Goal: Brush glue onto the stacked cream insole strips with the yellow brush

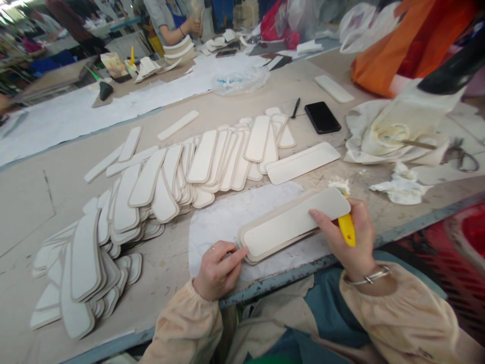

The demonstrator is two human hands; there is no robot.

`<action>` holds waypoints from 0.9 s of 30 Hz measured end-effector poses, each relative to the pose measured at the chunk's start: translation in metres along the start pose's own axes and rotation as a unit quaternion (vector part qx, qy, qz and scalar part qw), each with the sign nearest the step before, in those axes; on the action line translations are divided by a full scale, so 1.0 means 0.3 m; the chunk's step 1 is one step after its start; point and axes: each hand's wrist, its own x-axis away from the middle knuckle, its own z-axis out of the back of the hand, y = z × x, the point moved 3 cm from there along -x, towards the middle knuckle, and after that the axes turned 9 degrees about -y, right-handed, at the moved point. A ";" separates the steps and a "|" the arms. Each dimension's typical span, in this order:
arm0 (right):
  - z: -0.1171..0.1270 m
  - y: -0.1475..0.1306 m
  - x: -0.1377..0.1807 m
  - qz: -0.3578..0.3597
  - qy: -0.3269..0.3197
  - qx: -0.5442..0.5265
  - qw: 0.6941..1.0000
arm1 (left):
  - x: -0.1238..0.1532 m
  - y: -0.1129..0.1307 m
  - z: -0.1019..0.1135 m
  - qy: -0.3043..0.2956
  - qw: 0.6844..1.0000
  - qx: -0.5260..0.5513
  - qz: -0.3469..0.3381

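Before me lies a long white strip (pixel 291 227) with rounded corners, on top of a small stack of like pieces over a white sheet (pixel 212 222) at the table's near edge. My left hand (pixel 222 268) is closed at the strip's left end, with thumb and forefinger at its corner. My right hand (pixel 354 237) grips the right end, thumb on top. That same hand also holds a yellow-handled brush (pixel 347 230); its white-smeared head shows beyond the strip. To the left spreads a large heap of similar strips (pixel 151 177).
Behind the heap are a black phone (pixel 322 118) and a pen (pixel 296 108). At right stand a glue-coated container (pixel 397 131), scissors (pixel 460 154), crumpled white scraps (pixel 403 184) and an orange bag (pixel 409 45). A red basket (pixel 450 253) sits below the table edge. Across the table, another person (pixel 174 23) works.
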 end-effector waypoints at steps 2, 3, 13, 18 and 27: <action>0.000 -0.001 0.001 0.002 -0.001 0.003 1.000 | 0.000 -0.001 -0.002 -0.003 1.000 -0.003 -0.001; 0.000 0.000 0.001 0.000 -0.003 0.005 1.000 | 0.001 -0.002 -0.004 -0.005 1.000 -0.005 -0.001; 0.003 0.015 -0.011 -0.004 -0.013 -0.004 1.000 | 0.005 -0.019 -0.020 -0.041 0.999 -0.017 -0.012; 0.025 0.061 -0.063 0.005 0.016 -0.072 0.997 | -0.004 -0.021 -0.016 -0.048 0.998 -0.018 -0.027; 0.033 0.069 -0.104 0.064 -0.010 0.009 0.998 | -0.002 -0.035 -0.017 -0.047 0.996 -0.047 -0.052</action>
